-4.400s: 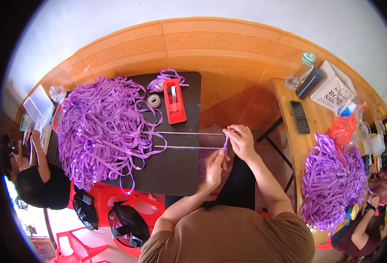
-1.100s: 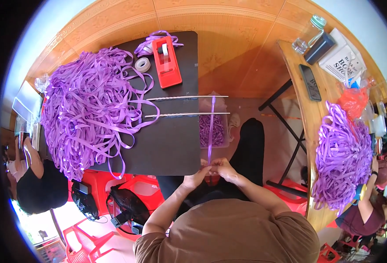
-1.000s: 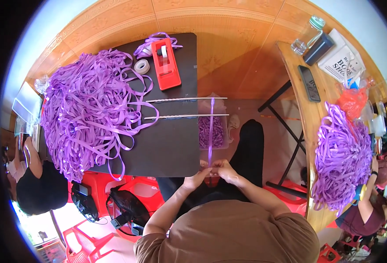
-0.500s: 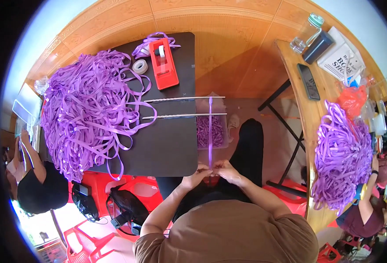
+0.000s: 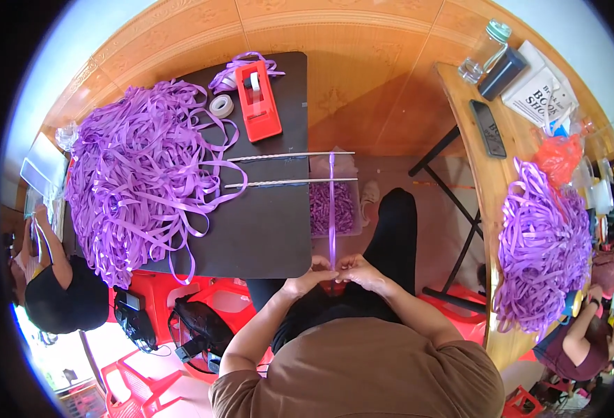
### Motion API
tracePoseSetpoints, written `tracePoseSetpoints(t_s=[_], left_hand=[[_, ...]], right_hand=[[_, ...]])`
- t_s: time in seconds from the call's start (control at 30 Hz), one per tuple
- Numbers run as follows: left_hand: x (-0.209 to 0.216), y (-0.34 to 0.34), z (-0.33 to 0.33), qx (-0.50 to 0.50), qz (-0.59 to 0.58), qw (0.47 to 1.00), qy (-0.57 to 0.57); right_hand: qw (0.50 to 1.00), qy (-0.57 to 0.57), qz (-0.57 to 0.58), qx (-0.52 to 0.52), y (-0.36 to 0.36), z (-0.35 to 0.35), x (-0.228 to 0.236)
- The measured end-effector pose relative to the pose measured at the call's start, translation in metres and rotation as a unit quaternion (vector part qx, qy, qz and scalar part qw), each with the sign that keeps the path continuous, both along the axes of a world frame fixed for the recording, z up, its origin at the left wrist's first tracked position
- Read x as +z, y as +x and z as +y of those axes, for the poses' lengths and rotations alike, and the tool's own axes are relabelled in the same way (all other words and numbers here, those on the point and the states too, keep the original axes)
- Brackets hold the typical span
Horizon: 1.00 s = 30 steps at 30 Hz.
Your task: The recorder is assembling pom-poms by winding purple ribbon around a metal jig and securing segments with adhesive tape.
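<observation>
A purple ribbon stretches straight down from two thin metal rods to my hands, passing over both rods. The far rod and the near rod are fastened to the dark table and stick out past its right edge. My left hand pinches the ribbon's near end, close to the table's front corner. Right beside it, my right hand is closed on the same end, its fingertips almost meeting the left ones. The very tip of the ribbon is hidden by my fingers.
A big heap of purple ribbon covers the left of the dark table. Behind are a red tape dispenser and a tape roll. Below the rods stands a clear bin of purple pieces. A wooden table holds more ribbon.
My hands stay pinched together on the ribbon, with only a slight shift of the fingers. The whole view has moved a little. At the far right, a person's arm has changed position.
</observation>
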<state>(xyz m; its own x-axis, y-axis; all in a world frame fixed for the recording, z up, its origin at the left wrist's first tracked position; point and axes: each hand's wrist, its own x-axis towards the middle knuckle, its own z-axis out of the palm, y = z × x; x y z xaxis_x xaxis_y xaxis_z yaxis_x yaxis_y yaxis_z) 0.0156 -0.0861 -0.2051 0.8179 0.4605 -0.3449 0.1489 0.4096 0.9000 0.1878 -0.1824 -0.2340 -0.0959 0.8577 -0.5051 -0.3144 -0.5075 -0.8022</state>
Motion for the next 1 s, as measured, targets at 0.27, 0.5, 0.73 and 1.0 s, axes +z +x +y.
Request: tracePoseSetpoints(t_s=[0.27, 0.5, 0.73, 1.0], left_hand=[[0.012, 0.002, 0.004, -0.028, 0.046, 0.998, -0.024], [0.034, 0.012, -0.005, 0.023, 0.018, 0.998, -0.048], [0.081, 0.042, -0.006, 0.163, -0.008, 0.980, -0.114], [0.086, 0.106, -0.007, 0.317, -0.072, 0.946, 0.015]], right_hand=[[1.000, -0.013, -0.005, 0.003, 0.003, -0.002, 0.013], [0.999, 0.016, 0.034, -0.004, 0.010, -0.003, 0.005], [0.995, 0.059, -0.061, 0.053, 0.027, -0.003, 0.009], [0.987, 0.087, -0.135, 0.006, 0.041, -0.005, 0.022]])
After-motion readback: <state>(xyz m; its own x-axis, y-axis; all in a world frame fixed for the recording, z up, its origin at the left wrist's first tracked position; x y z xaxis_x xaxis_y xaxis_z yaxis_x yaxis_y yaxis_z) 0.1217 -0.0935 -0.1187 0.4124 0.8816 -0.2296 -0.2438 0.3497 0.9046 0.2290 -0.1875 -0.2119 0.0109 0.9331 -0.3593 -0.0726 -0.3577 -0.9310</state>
